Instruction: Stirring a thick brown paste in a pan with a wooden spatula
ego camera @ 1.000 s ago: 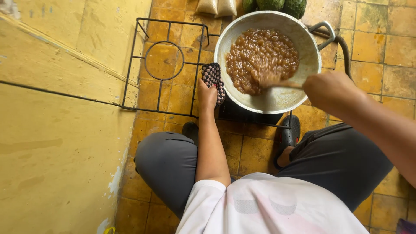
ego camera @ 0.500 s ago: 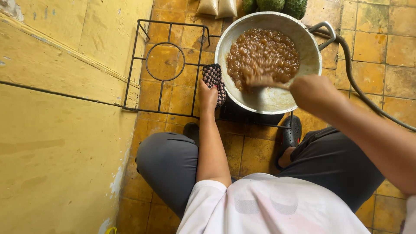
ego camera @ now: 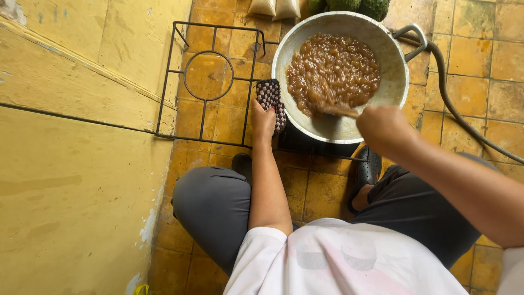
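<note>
Round, dull-metal pot (ego camera: 393, 71) on black wire stand (ego camera: 207, 82) holds lumpy, glossy brown mixture (ego camera: 333, 71). Left hand (ego camera: 263, 121) fingers press checkered woven cloth (ego camera: 271, 101) against rim; right hand (ego camera: 385, 130) fingers wrap wooden spoon (ego camera: 339, 111).

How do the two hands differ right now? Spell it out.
The left hand grips a checkered cloth pad against the pan's rim and stays outside the pan. The right hand holds a wooden stirrer whose end sits in the brown mixture. Both are bare and closed on something.
</note>
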